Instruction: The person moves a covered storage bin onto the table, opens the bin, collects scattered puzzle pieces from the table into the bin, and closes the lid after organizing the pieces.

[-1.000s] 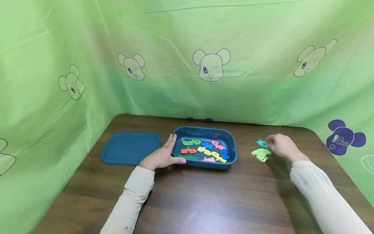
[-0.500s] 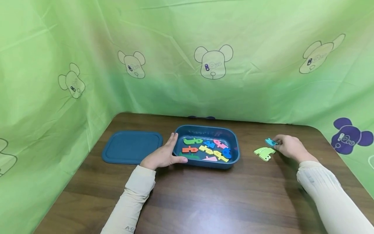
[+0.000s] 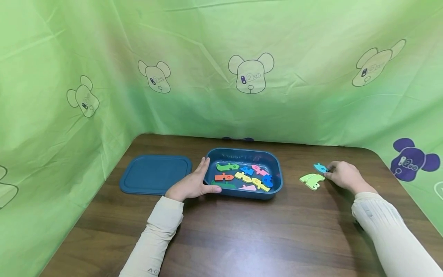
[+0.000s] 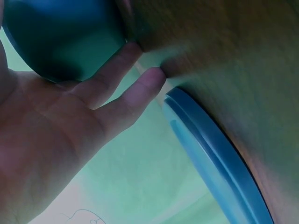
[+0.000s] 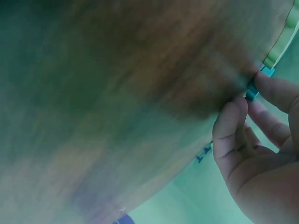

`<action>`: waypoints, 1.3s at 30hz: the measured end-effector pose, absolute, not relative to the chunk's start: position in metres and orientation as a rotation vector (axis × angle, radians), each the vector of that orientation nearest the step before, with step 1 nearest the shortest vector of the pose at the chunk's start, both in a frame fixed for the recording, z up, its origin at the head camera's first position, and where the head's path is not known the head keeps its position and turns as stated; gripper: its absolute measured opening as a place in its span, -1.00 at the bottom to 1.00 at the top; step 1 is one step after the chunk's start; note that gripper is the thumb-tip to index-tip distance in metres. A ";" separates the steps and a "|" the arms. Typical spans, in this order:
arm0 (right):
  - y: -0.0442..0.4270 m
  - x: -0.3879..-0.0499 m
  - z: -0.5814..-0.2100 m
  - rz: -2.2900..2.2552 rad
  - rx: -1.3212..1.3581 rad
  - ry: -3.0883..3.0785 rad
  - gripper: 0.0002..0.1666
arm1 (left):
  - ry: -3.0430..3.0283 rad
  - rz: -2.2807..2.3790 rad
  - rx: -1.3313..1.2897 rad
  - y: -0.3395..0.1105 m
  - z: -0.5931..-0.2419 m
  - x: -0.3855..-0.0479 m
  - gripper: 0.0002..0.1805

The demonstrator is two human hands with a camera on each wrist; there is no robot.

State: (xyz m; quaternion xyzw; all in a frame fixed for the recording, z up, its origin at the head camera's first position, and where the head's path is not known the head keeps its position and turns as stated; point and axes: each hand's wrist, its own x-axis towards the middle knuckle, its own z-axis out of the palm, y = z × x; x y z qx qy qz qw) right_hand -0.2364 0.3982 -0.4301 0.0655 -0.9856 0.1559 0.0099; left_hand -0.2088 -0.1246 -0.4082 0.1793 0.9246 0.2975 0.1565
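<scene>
In the head view a blue box (image 3: pixel 278 175) holds several colourful foam-like puzzle pieces, among them an orange piece (image 3: pixel 224 176) and a green piece (image 3: pixel 227 167). My left hand (image 3: pixel 190 186) rests against the box's left side, fingers straight, thumb along its front rim; the left wrist view shows two fingertips (image 4: pixel 152 79) touching the table. To the right, my right hand (image 3: pixel 345 177) pinches the end of a light-blue puzzle piece (image 3: pixel 320 167) low at the table. Just in front of it lies a light-green puzzle piece (image 3: pixel 312 181). My right fingers partly hide the blue piece.
A flat blue lid (image 3: pixel 156 174) lies left of the box. All of this is on a brown wooden table (image 3: pixel 256 234), with green printed cloth (image 3: pixel 194 77) hanging behind and at both sides.
My right hand has shifted slightly right with the light-blue piece, widening the space between it and the light-green piece. My left hand stays at the box.
</scene>
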 end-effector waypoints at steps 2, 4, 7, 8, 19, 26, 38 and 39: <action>0.398 -0.235 -0.429 0.500 0.203 -3.076 -0.58 | 2.644 0.854 0.512 -0.124 -0.409 -0.209 0.30; 0.398 -0.234 -0.429 0.513 0.195 -3.069 -0.59 | 2.642 0.856 0.512 -0.124 -0.409 -0.209 0.30; 0.397 -0.231 -0.427 0.549 0.172 -3.050 -0.60 | 2.636 0.859 0.511 -0.124 -0.411 -0.209 0.31; 0.396 -0.230 -0.427 0.563 0.164 -3.038 -0.60 | 2.635 0.860 0.511 -0.124 -0.411 -0.209 0.31; 0.369 -0.223 -0.419 0.697 0.170 -2.900 -0.62 | 2.639 0.861 0.497 -0.126 -0.411 -0.207 0.30; 0.339 -0.218 -0.411 0.751 0.208 -2.866 -0.64 | 2.636 0.875 0.501 -0.128 -0.411 -0.209 0.30; 0.293 -0.213 -0.391 0.754 0.332 -2.796 -0.73 | 2.643 0.868 0.507 -0.125 -0.411 -0.210 0.30; 0.290 -0.212 -0.390 0.761 0.332 -2.798 -0.74 | 2.643 0.866 0.509 -0.125 -0.411 -0.210 0.31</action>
